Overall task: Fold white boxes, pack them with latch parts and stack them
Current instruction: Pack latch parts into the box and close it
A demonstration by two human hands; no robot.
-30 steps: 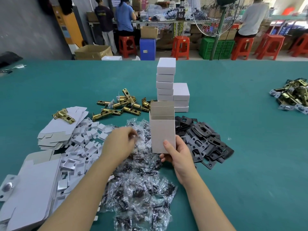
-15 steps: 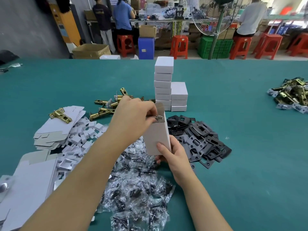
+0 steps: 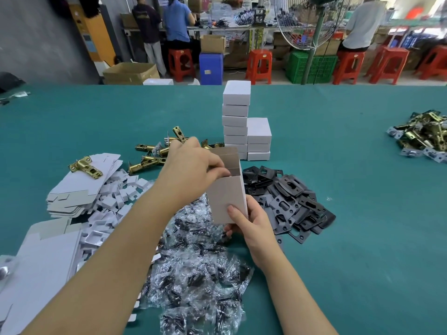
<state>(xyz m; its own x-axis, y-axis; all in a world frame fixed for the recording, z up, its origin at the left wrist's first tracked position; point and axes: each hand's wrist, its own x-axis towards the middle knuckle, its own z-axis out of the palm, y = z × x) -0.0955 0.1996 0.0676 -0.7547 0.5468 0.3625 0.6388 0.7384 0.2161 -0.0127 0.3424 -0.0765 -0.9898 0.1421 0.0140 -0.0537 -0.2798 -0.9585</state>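
Plainly the open white box [image 3: 227, 197] is a light thing of thin card — stiff enough along its creases to stand upright in one hand, yet likely to buckle if squeezed across its broad face, so the lower corners look like the safest place to hold it. It is standing upright just in front of the tall stack of closed white boxes [image 3: 235, 119], with its top flaps lifted and a pale grey-brown inner side showing. The right hand [image 3: 251, 222] is gripping it at the bottom, thumb pressing flat on the near face and the other fingers wrapping behind. The left hand [image 3: 193, 170] is reaching over the open mouth with its fingertips pinching together inside the opening; something small and glinting seems to be caught there, but I cannot tell for certain what it is.

Below the box, a heap of clear plastic screw packets [image 3: 193, 269] is lying — slippery, crinkly, easy to drop. To the right of the box black strike plates [image 3: 290, 204] are piling up, flat, hard and probably heavy for their size. To its left brass latch bolts [image 3: 150, 160] are lying beside flat unfolded box blanks [image 3: 79, 187].
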